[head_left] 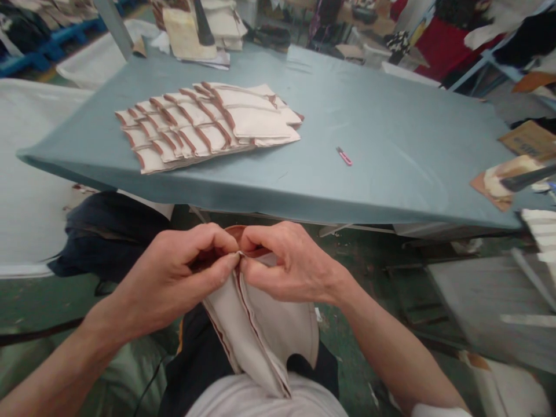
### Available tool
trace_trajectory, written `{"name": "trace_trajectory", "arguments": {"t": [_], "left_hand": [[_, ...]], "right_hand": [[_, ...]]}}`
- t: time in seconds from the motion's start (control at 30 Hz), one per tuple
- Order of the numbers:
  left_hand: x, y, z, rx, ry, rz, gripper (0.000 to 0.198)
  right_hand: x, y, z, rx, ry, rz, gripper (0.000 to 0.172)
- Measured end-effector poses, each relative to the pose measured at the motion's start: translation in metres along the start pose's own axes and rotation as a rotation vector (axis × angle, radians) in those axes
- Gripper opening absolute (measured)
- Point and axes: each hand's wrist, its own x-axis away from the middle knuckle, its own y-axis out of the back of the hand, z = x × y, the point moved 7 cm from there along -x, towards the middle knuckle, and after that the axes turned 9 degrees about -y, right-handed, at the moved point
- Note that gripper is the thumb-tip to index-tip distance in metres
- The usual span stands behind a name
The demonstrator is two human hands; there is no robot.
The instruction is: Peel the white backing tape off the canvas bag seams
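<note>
A cream fabric piece (282,318) with brown edging hangs over my lap, its upper edge pinched between both hands. My left hand (191,266) grips that edge from the left, thumb against the fingers. On the other side, touching it, my right hand (286,260) pinches the same edge. Part of a brown band (237,231) shows behind the fingertips. Beyond my hands, on the blue table (391,168), lies an overlapping stack of cream pieces (186,124) with brown edges. Small pink-handled snips (344,156) rest to the right of the stack.
A dark bag (108,231) sits below the table's left side, near a white bin (35,174). Cloth bundles under dark metal parts stand at the table's back left (191,35) and right end (512,176). A grey surface (490,301) is at lower right.
</note>
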Motion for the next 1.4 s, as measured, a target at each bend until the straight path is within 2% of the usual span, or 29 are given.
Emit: {"name": "trace_trajectory", "arguments": {"t": [0.13, 0.27, 0.4, 0.47, 0.53, 0.63, 0.73, 0.87, 0.93, 1.03, 1.1, 1.23, 1.33, 1.4], "left_hand": [[0.001, -0.001, 0.005, 0.002, 0.018, 0.037, 0.015], [-0.001, -0.002, 0.008, -0.036, 0.008, 0.126, 0.012], [-0.006, -0.004, 0.005, -0.129, -0.089, 0.254, 0.010], [-0.009, -0.004, 0.001, -0.176, -0.155, 0.282, 0.013], [-0.010, -0.004, -0.007, -0.204, -0.237, 0.264, 0.018], [-0.009, -0.002, -0.016, -0.259, -0.346, 0.159, 0.024], [-0.005, -0.002, -0.018, -0.329, -0.388, 0.095, 0.026], [0.001, -0.001, -0.017, -0.319, -0.371, 0.038, 0.022], [0.002, -0.001, -0.015, -0.247, -0.346, 0.044, 0.024], [0.003, -0.007, -0.006, -0.088, -0.242, 0.141, 0.028], [0.005, -0.009, 0.004, -0.006, -0.145, 0.176, 0.031], [0.007, -0.008, 0.022, 0.025, -0.010, 0.156, 0.029], [0.007, -0.015, 0.021, 0.026, -0.064, 0.188, 0.024], [0.007, -0.017, 0.015, -0.001, -0.145, 0.154, 0.025]], "right_hand": [[-0.001, -0.002, -0.006, -0.046, -0.045, -0.011, 0.005], [-0.003, 0.002, -0.006, 0.057, -0.036, -0.022, 0.008], [-0.005, 0.001, -0.003, 0.192, -0.050, 0.014, 0.008], [-0.005, 0.000, -0.001, 0.205, -0.043, 0.019, 0.010], [-0.006, -0.001, 0.000, 0.160, -0.030, 0.006, 0.011], [-0.006, 0.000, -0.003, 0.010, -0.036, -0.052, 0.005], [-0.005, 0.003, -0.003, -0.064, -0.008, -0.095, 0.003], [-0.004, 0.007, -0.001, -0.141, 0.004, -0.016, 0.010], [-0.005, 0.006, -0.005, -0.307, -0.081, 0.103, 0.011], [-0.003, -0.001, -0.014, -0.627, -0.226, 0.264, 0.019], [-0.002, -0.003, -0.019, -0.747, -0.257, 0.272, 0.022], [0.001, -0.010, -0.031, -0.803, -0.311, 0.230, 0.019], [0.003, -0.017, -0.040, -0.826, -0.373, 0.202, 0.020], [0.003, -0.019, -0.042, -0.820, -0.369, 0.173, 0.020]]}}
